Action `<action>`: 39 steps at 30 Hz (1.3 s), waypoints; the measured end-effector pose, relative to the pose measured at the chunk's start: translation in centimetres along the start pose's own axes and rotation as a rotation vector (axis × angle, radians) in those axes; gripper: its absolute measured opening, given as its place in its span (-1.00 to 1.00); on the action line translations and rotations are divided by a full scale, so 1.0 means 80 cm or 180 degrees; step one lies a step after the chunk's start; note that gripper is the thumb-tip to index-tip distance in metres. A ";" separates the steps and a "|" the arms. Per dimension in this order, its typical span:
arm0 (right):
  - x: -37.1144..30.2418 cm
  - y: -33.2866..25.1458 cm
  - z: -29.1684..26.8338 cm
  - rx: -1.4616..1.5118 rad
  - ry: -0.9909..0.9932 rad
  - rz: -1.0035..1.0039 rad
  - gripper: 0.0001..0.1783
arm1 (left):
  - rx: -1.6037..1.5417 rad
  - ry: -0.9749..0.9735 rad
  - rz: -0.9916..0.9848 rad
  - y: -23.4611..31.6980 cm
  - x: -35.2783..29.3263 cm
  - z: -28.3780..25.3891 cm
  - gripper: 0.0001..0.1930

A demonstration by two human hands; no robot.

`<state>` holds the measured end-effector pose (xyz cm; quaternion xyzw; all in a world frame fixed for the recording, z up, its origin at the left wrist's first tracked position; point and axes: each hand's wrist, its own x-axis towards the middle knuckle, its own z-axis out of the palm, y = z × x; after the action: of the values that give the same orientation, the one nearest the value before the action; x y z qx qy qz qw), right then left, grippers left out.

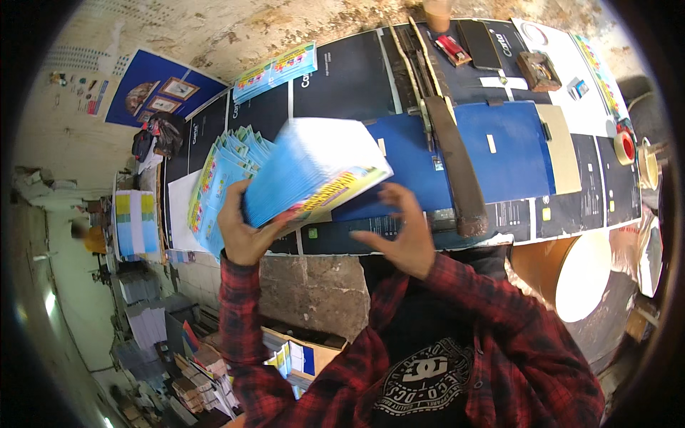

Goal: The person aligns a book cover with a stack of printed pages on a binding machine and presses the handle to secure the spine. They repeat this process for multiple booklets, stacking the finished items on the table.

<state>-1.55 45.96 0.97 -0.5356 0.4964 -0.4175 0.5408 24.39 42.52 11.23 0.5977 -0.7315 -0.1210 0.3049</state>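
Pinching a blue printed stack [314,171] one-handed, tilted above the table [349,78]; could slip or splay.
Clamped only at its lower left end in the left grip [246,230], with the right grip [407,235] spread and empty near its right corner; could shed pieces if squeezed too lightly, or scatter the fanned pile [221,167] if swung too low.

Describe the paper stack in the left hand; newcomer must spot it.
On the long black-covered table, find the blue board. At its left end, the left hand grips a paper stack, blue and white with a colourful printed edge. Unlike the fanned pile farther left, it is compact and held.
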 end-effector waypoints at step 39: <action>0.051 0.043 -0.023 -0.0251 -0.0392 -0.1040 0.47 | -0.0189 0.0212 -0.0222 -0.005 -0.064 0.011 -0.33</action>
<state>-3.03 41.94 -2.70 -0.6544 0.3848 -0.4464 0.4737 24.68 47.09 8.82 0.6172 -0.6958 -0.1333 0.3423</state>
